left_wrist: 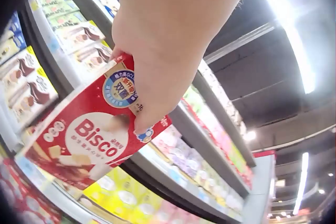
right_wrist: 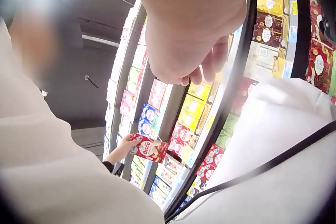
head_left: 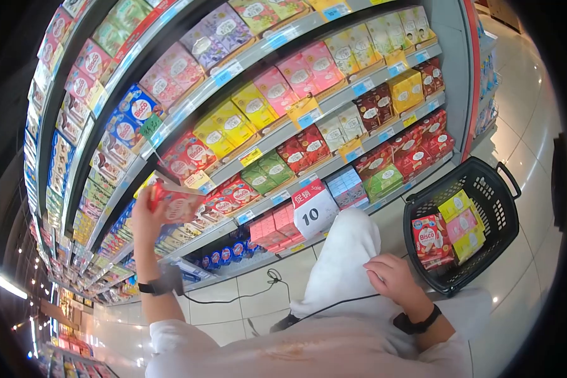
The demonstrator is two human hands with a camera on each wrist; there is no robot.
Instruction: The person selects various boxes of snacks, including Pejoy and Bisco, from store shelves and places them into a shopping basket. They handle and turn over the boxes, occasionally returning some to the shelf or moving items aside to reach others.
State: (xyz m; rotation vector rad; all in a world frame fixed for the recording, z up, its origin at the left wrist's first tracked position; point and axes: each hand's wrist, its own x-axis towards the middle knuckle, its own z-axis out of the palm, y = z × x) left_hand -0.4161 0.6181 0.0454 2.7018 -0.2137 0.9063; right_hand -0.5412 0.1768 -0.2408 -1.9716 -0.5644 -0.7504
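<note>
My left hand (head_left: 146, 222) grips a red Bisco box (head_left: 181, 205) in front of the shelves at the left. In the left wrist view the thumb lies over the printed front of the red box (left_wrist: 86, 134), near its upper corner. The right wrist view also shows the left hand (right_wrist: 122, 148) holding the box (right_wrist: 149, 149) by one end. My right hand (head_left: 394, 277) hangs by the white-clothed knee with loosely bent fingers and nothing in them; seen from its wrist, the right hand (right_wrist: 191, 40) is empty too.
A black basket (head_left: 509, 217) stands on the floor at the right, holding a red Bisco box (head_left: 432, 240) and yellow and pink boxes. Shelves of boxed snacks curve across the front. A sale sign (head_left: 310, 211) hangs low. A black cable (head_left: 220, 301) runs past the legs.
</note>
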